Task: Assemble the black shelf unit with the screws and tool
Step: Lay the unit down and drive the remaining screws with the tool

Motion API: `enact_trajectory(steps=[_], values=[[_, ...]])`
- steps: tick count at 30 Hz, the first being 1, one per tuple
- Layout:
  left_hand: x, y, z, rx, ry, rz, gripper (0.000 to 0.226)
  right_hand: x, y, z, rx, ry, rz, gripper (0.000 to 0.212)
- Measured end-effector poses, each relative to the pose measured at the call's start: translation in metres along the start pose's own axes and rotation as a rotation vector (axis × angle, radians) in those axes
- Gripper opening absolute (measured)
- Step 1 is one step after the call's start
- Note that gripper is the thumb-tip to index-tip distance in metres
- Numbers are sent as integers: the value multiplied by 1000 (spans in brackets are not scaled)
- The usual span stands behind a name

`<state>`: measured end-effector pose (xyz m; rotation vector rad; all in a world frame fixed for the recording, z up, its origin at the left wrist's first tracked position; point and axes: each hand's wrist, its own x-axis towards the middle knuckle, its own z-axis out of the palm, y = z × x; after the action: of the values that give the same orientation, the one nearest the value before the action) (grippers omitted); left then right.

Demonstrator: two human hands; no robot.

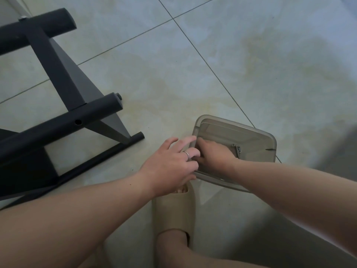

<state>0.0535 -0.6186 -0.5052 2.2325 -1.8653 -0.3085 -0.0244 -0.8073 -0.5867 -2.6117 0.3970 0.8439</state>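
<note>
The black shelf unit (58, 74) lies on its side on the tiled floor at the left, its tubes and a grey panel joined. An open screw hole (78, 122) shows in the nearer tube. A translucent grey plastic box (251, 130) sits on the floor right of centre, with a few small metal screws (237, 149) inside. My right hand (214, 154) reaches down into the box with its fingers curled under; what they hold is hidden. My left hand (170, 167), wearing a ring, touches the box's left rim with spread fingers. No tool is in sight.
A thin black rod (108, 153) of the unit runs along the floor just left of my left hand. My foot in a beige slipper (173, 209) stands directly below the box. Bare tiles stretch to the upper right.
</note>
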Motion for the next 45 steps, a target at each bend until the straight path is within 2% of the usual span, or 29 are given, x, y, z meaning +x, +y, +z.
enact_trajectory(steps=[6,10,14,17,22,26,30,34,37,40,42,45], values=[[0,-2,2,1,-4,9,19,5,1,-3,67,-53,45,21],[0,-2,3,19,-39,11,19,-2,11,-14,77,-68,92,23],[2,2,2,51,-152,-9,21,-17,17,-34,156,-26,104,4],[2,2,-13,65,-314,-55,28,-31,14,-59,183,-1,122,6],[-3,1,-82,40,-425,-80,26,-56,-15,-115,303,98,79,27],[-24,-4,-130,64,-332,-177,22,-77,-55,-155,401,207,55,25],[-59,-8,-171,-58,-128,-385,16,-103,-109,-186,558,265,2,13],[-88,-24,-198,-173,123,-712,11,-122,-156,-201,515,351,-52,14],[-106,-38,-205,-237,232,-962,7,-136,-182,-203,548,368,-58,17],[-105,-51,-206,-511,176,-1178,23,-148,-203,-201,679,350,-44,15],[-94,-54,-204,-649,113,-1200,37,-153,-214,-198,782,338,-31,13],[-84,-56,-196,-737,43,-1152,38,-158,-227,-188,965,343,-4,12]])
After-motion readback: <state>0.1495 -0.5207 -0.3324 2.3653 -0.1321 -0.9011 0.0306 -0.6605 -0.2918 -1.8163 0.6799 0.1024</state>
